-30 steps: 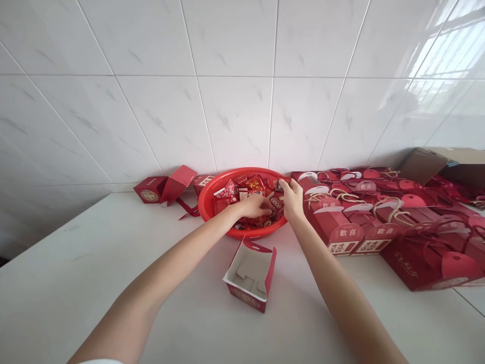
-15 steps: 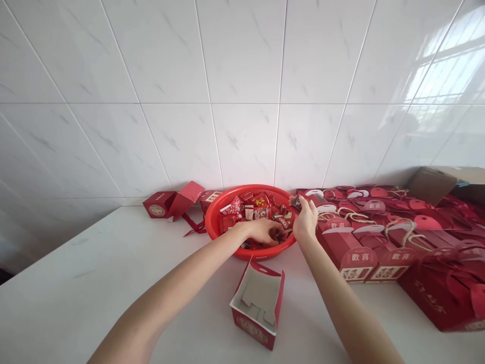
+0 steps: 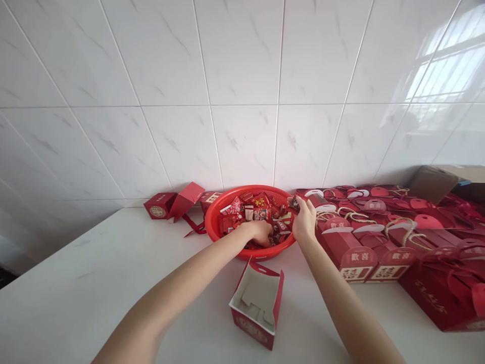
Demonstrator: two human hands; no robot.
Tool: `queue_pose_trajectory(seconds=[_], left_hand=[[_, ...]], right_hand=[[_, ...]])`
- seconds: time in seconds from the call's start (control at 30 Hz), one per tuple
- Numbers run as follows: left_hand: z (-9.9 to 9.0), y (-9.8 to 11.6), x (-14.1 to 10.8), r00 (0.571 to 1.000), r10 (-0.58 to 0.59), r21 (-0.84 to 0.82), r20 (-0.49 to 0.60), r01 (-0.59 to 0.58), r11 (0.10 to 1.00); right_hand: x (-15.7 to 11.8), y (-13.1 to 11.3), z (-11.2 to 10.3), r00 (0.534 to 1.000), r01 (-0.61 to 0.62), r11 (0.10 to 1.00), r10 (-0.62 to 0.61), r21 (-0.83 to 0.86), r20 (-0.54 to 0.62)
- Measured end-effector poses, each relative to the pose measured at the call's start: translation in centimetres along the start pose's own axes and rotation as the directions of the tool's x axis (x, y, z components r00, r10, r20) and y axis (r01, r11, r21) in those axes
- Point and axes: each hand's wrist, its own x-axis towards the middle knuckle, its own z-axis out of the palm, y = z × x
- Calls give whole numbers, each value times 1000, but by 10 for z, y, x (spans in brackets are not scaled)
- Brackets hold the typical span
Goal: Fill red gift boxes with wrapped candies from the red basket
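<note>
A red plastic basket [image 3: 212, 230] holds many wrapped sweets [image 3: 261, 200] in red packaging. My left hand [image 3: 260, 233] is down inside the basket among the sweets, its fingers curled; what they grip, if anything, is hidden. At the basket's right rim, my right hand [image 3: 304, 216] is closed on a small dark red wrapped sweet [image 3: 295, 203]. In front of the basket stands an open red box [image 3: 257, 303] with a pale inside, and nothing lies in it.
Many red gift boxes [image 3: 356, 253] with rope or ribbon handles fill the right side. A brown cardboard box [image 3: 432, 184] stands behind them. Left of the basket are small red boxes [image 3: 160, 205] and a ribbon [image 3: 195, 225]. A tiled wall [image 3: 246, 141] rises behind.
My left hand has moved slightly left within the basket, and its fingers have curled in more. My right hand has stayed nearly in place with its sweet.
</note>
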Motion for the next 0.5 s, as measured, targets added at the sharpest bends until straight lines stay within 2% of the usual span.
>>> queue_pose_trajectory(seconds=[0.13, 0.3, 0.5], left_hand=[[1, -1, 1, 1000, -11, -9, -14, 11, 1000], [-5, -3, 1, 999, 6, -45, -54, -8, 999], [-27, -19, -3, 975, -18, -125, -221, -10, 992]], right_hand=[[2, 1, 0, 1000, -1, 1000, 1, -7, 13], [3, -2, 1, 999, -29, 999, 30, 36, -26], [1, -4, 3, 996, -24, 997, 30, 68, -83]])
